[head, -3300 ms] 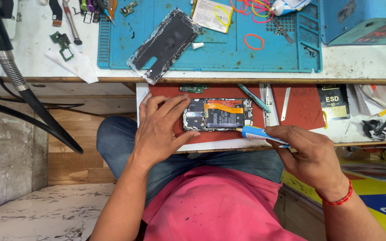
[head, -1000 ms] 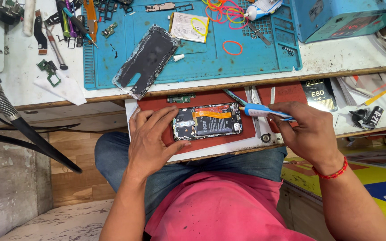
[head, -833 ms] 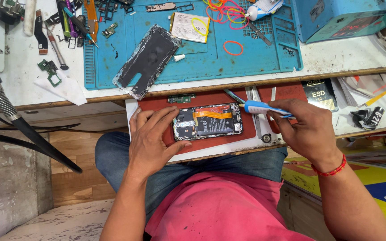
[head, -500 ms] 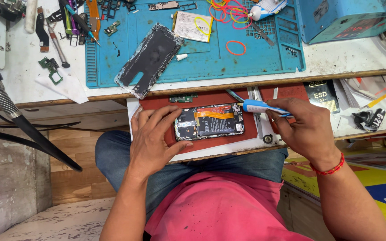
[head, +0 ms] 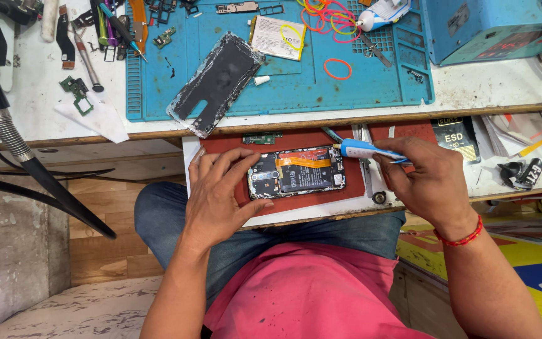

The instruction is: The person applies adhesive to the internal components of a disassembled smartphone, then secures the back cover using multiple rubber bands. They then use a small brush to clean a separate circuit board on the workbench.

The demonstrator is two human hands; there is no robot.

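An opened phone (head: 297, 171) with an orange flex strip lies on a red mat (head: 308, 202) on a pull-out shelf over my lap. My left hand (head: 217, 198) presses on the mat and steadies the phone's left end with its fingers. My right hand (head: 425, 182) grips a blue-and-white screwdriver (head: 365, 149), whose tip meets the phone's upper right corner. A small green circuit board (head: 261, 137) lies just above the phone.
On the bench behind, a blue work mat (head: 359, 88) carries a phone back cover (head: 216, 81), a battery (head: 277, 37), rubber bands and small parts. A blue box (head: 497, 25) stands at the right. Tools lie at the upper left; black hoses (head: 32, 169) hang at the left.
My right hand has brought the screwdriver from the phone's lower right side up to its upper right corner. My left hand has stayed on the phone. The view has shifted slightly.
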